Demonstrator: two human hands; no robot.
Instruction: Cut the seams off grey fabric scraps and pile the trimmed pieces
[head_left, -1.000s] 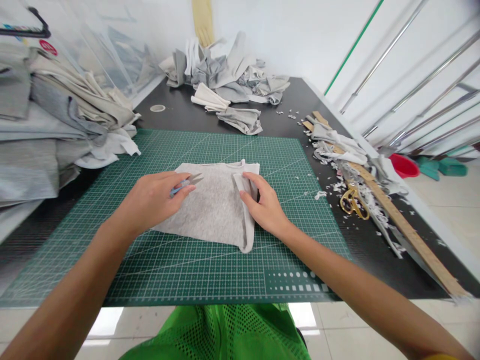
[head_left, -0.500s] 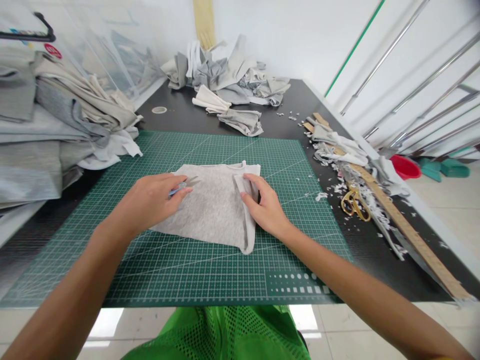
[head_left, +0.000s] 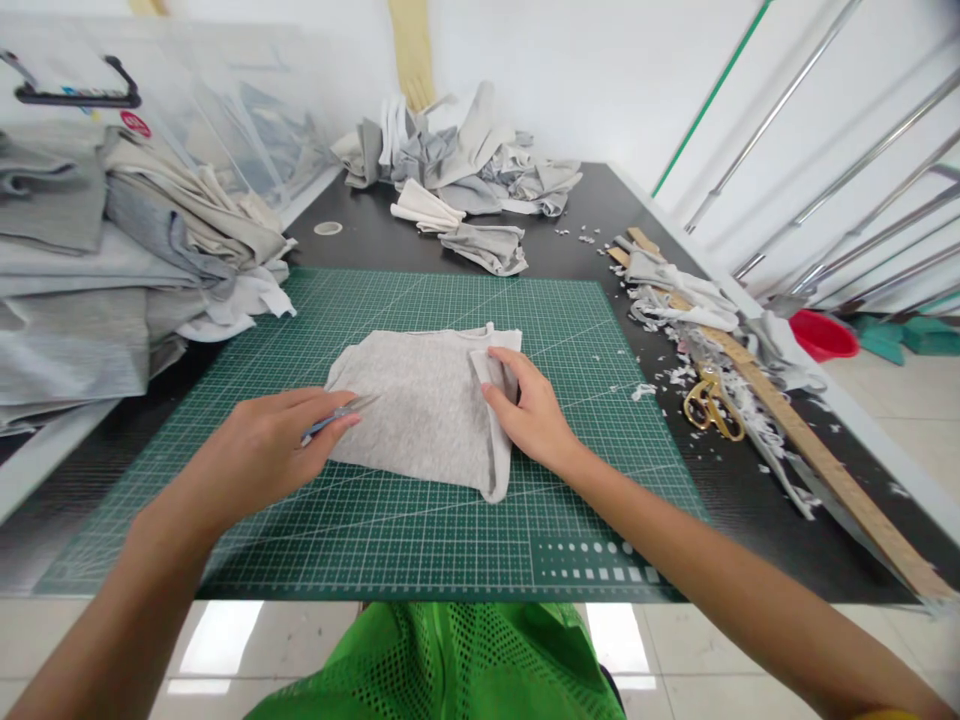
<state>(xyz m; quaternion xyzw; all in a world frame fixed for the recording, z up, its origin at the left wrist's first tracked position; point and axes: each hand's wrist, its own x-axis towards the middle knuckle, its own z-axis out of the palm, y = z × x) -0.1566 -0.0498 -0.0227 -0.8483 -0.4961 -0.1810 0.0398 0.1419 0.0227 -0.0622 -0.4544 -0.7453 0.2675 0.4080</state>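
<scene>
A light grey piece of fabric [head_left: 412, 410] lies on the green cutting mat [head_left: 585, 450], its right edge folded over. My right hand [head_left: 529, 405] pinches that folded edge between thumb and fingers. In my left hand [head_left: 289, 435] is a small pair of thread snips [head_left: 334, 418] with blue handles. Their thin metal blades point right, over the left part of the fabric. Whether the blades touch the cloth I cannot tell. My palm hides part of the snips' handles.
Folded grey cloth [head_left: 67, 290] is stacked at the left beside a clear plastic box [head_left: 225, 110]. More cloth pieces [head_left: 465, 160] lie at the back. On the right are gold-handled scissors [head_left: 712, 405], a long wooden ruler [head_left: 810, 450] and fabric scraps [head_left: 679, 290].
My left hand with the snips has moved left and toward me, away from the middle of the fabric. My right hand keeps its hold on the folded edge.
</scene>
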